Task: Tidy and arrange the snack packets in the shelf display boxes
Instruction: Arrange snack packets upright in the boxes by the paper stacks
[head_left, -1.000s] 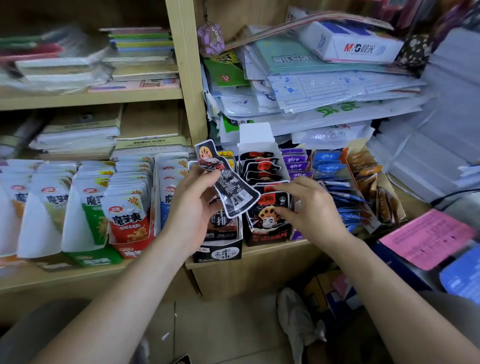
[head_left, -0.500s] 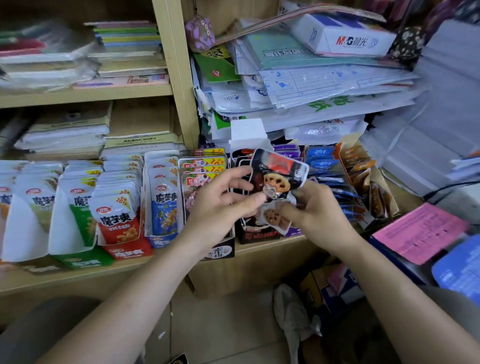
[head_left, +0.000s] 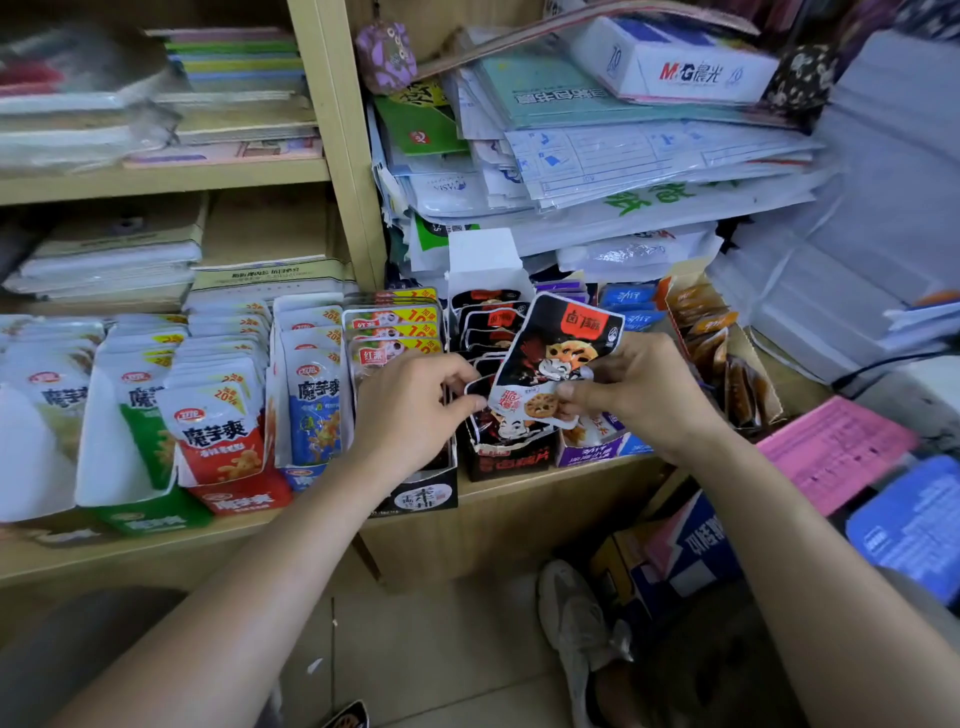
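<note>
A black snack packet with a red label and lotus-root picture (head_left: 558, 353) is held upright over the black display box (head_left: 511, 457) of like packets. My right hand (head_left: 631, 395) pinches its lower right edge. My left hand (head_left: 410, 410) pinches the edge of another black packet (head_left: 480, 387) at its lower left, in front of the black-and-white display box (head_left: 423, 496). Rows of white packets (head_left: 218, 426) stand in boxes to the left. Purple and blue packets (head_left: 621, 304) fill boxes to the right.
Yellow-topped packets (head_left: 395, 332) stand behind my left hand. Orange-brown packets (head_left: 727, 364) lean in a box at the right. Stacks of paper and envelopes (head_left: 597, 156) overhang the snack row. Pink sheets (head_left: 831, 447) and a cardboard box (head_left: 685, 545) lie lower right; a shoe (head_left: 576, 623) is on the floor.
The black barcode-backed packet my left hand held up a second ago is gone from its grip. A lotus-root packet rose out of the black box and now sits mainly in my right hand.
</note>
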